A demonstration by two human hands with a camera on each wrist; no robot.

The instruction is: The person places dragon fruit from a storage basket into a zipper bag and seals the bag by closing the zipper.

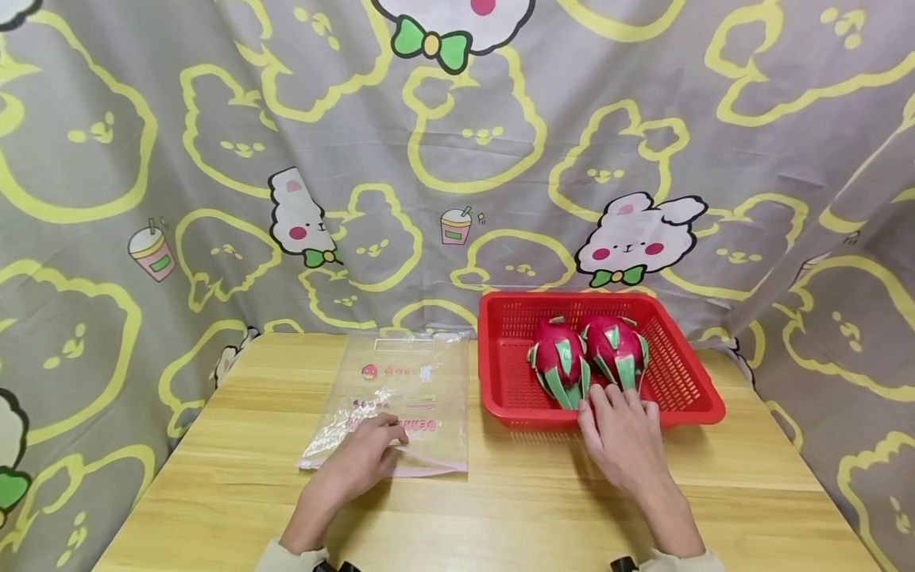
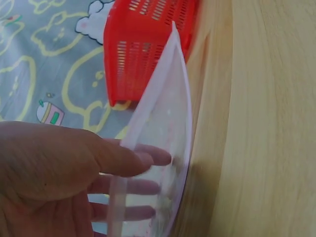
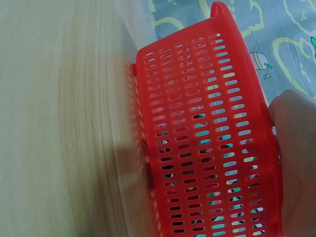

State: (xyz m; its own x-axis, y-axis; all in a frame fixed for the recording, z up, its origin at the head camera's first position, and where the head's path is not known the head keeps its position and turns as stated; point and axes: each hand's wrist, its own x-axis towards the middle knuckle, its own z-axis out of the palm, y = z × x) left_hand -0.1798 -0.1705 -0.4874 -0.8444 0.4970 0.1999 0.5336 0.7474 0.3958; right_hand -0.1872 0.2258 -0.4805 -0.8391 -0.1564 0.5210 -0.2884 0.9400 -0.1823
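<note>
Pale sleeves (image 1: 679,562) come nearest the head camera, leading to two bare hands at a tabletop (image 1: 522,496). A red basket (image 1: 529,415) sits there, holding one dragon fruit (image 1: 560,353) with a second dragon fruit (image 1: 615,348) close on its right. Left of the basket, a clear printed bag (image 1: 393,389) lies nearly flat, its mouth toward the person. The left hand (image 1: 360,457) is at that mouth; the right hand (image 1: 622,437) reaches over the basket's near rim, by the fruits' green tips. Behind the basket hangs a patterned cloth (image 1: 507,210).

In the left wrist view, thumb and fingers pinch one lip of the bag, and the two lips stand apart, with the basket beyond.

In the right wrist view, the right hand lies against the basket's rim, fingertips hidden; whether it grips anything, I cannot tell. Fruit colours show through the slots.

The step in hand seems to be parting the bag's mouth; the next move likely calls for a steady pinch there and a sure hold at the basket.
</note>
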